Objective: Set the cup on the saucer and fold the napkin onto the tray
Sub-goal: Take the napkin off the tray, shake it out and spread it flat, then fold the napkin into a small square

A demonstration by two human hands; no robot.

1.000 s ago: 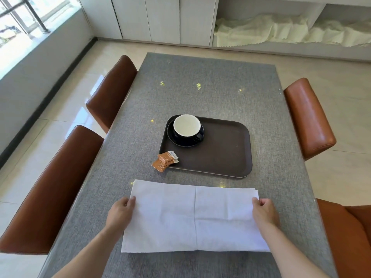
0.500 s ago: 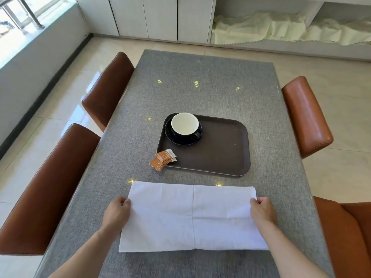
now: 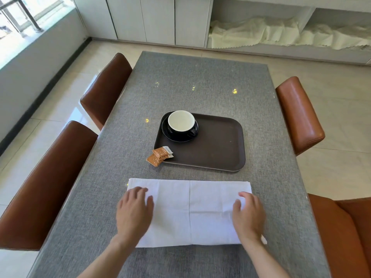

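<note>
A dark cup with a white inside (image 3: 181, 123) stands upright on a dark saucer (image 3: 170, 135) in the far left corner of the brown tray (image 3: 216, 149). A white napkin (image 3: 190, 211), folded into a wide rectangle with a centre crease, lies flat on the table in front of the tray. My left hand (image 3: 133, 213) rests palm down on the napkin's left end, fingers spread. My right hand (image 3: 249, 215) lies on its right end, fingers slightly curled over the cloth. Neither hand grips anything.
Two orange sachets (image 3: 160, 155) lie at the tray's near left corner, one over the rim. Brown leather chairs (image 3: 46, 185) (image 3: 299, 113) line both sides of the grey table (image 3: 200, 83). Another chair (image 3: 345, 233) is close on my right.
Both hands have moved from the napkin's side edges inward onto its top. The napkin looks shorter front to back than before.
</note>
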